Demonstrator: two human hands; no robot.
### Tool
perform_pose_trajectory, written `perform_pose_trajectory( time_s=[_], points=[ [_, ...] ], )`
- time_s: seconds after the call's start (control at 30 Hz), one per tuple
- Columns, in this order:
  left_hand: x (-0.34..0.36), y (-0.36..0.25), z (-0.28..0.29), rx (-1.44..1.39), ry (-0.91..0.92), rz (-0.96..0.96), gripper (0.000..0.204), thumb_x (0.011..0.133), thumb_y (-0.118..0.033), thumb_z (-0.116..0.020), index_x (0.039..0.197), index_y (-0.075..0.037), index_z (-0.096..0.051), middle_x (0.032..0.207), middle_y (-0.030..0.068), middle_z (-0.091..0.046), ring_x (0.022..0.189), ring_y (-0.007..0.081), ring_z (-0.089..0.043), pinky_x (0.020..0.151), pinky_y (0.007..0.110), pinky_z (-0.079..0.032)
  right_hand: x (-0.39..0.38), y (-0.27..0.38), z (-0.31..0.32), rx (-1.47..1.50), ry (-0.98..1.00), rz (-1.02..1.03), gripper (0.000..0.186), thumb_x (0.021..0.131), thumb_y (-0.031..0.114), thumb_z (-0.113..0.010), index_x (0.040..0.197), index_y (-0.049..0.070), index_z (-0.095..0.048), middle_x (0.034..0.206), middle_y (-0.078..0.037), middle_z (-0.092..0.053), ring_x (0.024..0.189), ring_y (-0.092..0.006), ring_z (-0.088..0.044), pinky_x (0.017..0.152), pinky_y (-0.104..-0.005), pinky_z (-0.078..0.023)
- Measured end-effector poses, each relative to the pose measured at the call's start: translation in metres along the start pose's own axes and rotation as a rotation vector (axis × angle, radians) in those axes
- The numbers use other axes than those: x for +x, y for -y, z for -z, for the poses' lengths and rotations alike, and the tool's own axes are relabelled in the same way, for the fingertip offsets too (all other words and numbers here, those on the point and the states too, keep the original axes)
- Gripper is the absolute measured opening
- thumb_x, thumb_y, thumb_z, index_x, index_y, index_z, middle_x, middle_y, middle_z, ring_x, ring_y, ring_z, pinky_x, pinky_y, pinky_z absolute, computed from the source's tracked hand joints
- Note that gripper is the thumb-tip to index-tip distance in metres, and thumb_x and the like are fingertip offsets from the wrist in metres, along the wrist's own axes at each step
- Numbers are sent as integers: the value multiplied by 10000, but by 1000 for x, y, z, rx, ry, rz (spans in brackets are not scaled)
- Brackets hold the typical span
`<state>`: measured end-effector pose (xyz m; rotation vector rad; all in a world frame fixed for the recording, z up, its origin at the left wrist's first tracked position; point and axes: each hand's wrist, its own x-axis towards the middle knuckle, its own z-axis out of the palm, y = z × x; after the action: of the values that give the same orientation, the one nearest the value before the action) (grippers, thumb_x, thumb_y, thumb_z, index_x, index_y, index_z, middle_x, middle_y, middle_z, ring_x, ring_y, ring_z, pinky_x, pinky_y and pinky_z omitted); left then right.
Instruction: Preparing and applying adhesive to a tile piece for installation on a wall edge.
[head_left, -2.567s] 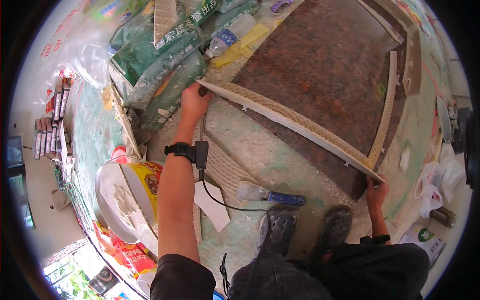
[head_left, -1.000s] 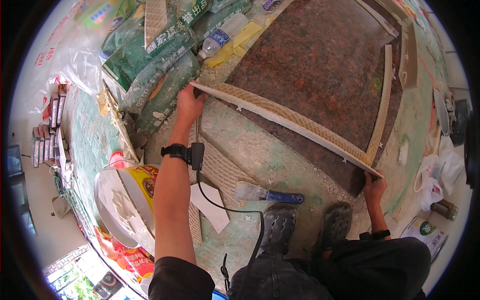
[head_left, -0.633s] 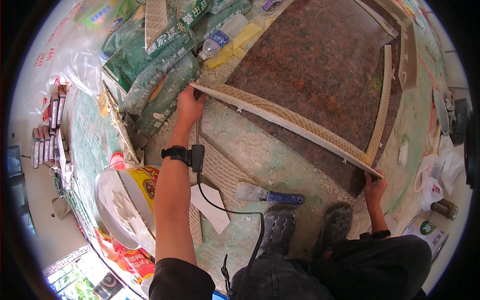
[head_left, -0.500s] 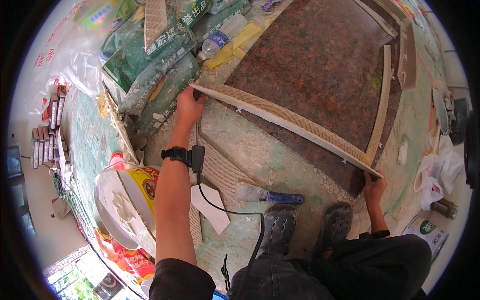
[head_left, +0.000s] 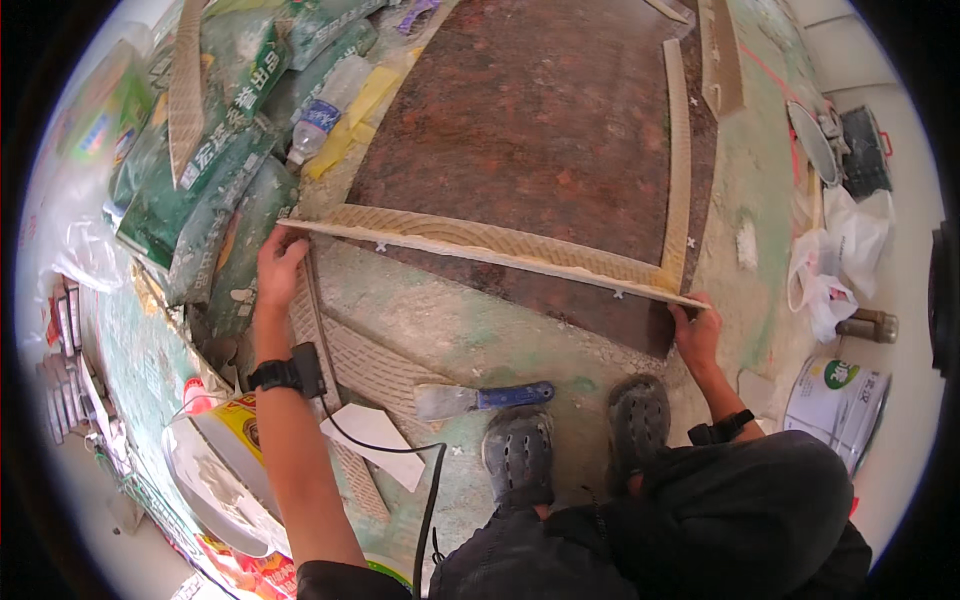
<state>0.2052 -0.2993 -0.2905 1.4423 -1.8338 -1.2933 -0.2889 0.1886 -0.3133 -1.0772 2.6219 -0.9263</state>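
Note:
A long narrow tile strip [head_left: 480,252] with a ridged back spans the near part of a dark red-brown stone slab [head_left: 520,130]. My left hand [head_left: 280,265] pinches its left end, which reaches past the slab's left side. At the other end my right hand [head_left: 697,332] grips the tip between thumb and fingers. A second ridged strip [head_left: 679,150] lies lengthwise on the slab's right side, its near end meeting the held strip. Small white cross spacers [head_left: 618,294] sit along the held strip's near side.
Before my feet lies a blue-handled scraper [head_left: 485,398], beside a white tile offcut [head_left: 375,445] and ridged tile pieces [head_left: 370,360]. A bucket of pale paste [head_left: 215,480] stands left. Green bags [head_left: 200,200] and a plastic bottle [head_left: 317,120] lie far left; a white can [head_left: 835,405] stands right.
My view has turned and shifted, so the scene sits further left in the picture. Both hands keep hold of the tile strip's ends; any movement of it over the slab is too slight to tell.

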Motion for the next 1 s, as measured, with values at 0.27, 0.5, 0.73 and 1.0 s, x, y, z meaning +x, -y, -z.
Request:
perform_pose_trajectory(
  time_s=[0.27,0.5,0.73,1.0],
  points=[
    [-6,-2,21,-303,261,89,702,1025,-543,-634,1471,-7,-550,1355,56,-595,1174,182,-547,1046,340,-402,2,11,5,-8,1,79,161,869,48,-807,973,14,-689,908,-169,-680,816,-358,-688,711,-428,-535],
    [-2,3,2,-186,48,162,662,1035,-607,-589,1410,-61,-607,1224,4,-632,1083,127,-546,932,290,-393,1,13,4,12,-4,60,155,877,44,-802,972,20,-683,912,-164,-675,811,-361,-684,709,-426,-531],
    [-6,-3,-4,-65,63,-62,472,969,-281,-771,1343,-30,-632,1142,11,-658,971,133,-582,872,327,-456,3,10,5,10,-8,113,161,873,37,-808,973,20,-684,905,-167,-672,794,-362,-683,694,-416,-535],
    [14,14,-27,246,-178,-152,287,886,36,-758,1159,27,-671,872,29,-666,760,122,-587,722,300,-488,4,8,7,-12,-14,159,159,877,45,-808,980,24,-690,889,-166,-681,773,-352,-689,684,-404,-539]
  ],
)
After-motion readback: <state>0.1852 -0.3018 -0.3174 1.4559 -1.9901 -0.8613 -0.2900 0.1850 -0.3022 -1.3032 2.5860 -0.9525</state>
